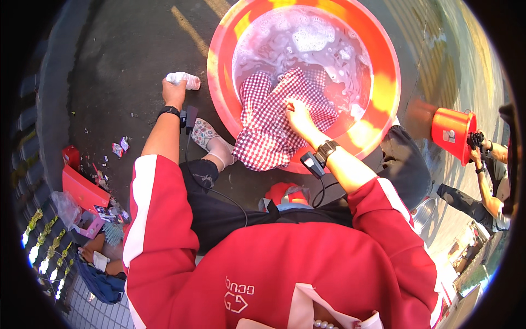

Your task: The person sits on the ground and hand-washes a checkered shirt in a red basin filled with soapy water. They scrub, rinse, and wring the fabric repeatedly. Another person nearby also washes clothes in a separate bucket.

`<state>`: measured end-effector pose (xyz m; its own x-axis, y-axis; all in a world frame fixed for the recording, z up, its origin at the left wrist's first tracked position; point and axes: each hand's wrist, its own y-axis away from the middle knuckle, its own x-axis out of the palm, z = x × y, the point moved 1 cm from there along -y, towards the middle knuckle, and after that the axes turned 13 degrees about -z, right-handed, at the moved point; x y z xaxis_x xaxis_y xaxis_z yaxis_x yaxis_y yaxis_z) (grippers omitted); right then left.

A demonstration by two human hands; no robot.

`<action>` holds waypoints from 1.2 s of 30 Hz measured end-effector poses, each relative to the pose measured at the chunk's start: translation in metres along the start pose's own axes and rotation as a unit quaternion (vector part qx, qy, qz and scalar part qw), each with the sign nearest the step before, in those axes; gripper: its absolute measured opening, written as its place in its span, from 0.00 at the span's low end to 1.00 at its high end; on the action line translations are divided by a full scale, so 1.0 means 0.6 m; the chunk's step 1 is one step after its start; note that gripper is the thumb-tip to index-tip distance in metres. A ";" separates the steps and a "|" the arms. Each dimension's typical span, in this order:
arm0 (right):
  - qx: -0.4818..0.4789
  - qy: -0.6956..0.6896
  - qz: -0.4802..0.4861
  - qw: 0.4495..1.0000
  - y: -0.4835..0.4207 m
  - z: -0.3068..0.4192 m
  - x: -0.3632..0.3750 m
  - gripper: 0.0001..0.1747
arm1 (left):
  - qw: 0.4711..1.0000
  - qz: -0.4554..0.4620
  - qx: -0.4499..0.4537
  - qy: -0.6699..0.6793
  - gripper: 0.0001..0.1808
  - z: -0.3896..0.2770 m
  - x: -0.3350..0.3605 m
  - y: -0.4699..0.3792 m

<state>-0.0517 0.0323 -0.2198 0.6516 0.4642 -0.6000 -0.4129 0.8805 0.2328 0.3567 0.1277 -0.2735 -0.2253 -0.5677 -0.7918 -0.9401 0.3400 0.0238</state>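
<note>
A large red plastic basin (222,70) holds cloudy water with white suds (313,36). A red-and-white checked cloth (267,119) lies partly in that water and hangs over the basin's near rim. My right hand (298,117) rests on the cloth with curled fingers; whether it pinches the fabric I cannot tell. Out to the left of the basin, my left hand (174,91) grips a small white plastic bottle (190,81), tilted on its side just above the ground or touching it.
A red bucket (450,131) stands at the right, beside a co-worker's hands (476,152) holding something dark. Red boxes (84,187), a clear plastic bag (65,209) and litter lie at the lower left. Another person's arm (93,249) shows there. A metal basin (425,214) sits right of my sleeve.
</note>
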 end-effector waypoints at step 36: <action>-0.191 0.051 0.041 0.979 0.084 0.051 -0.098 0.28 | 0.841 0.369 0.360 -0.165 0.16 -0.264 -0.046 0.399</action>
<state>-0.0914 0.0525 -0.1495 0.5473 0.5019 -0.6697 -0.6818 0.7315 -0.0090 0.0976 0.1060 -0.1496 -0.4850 0.1952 -0.8524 -0.1500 0.9418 0.3010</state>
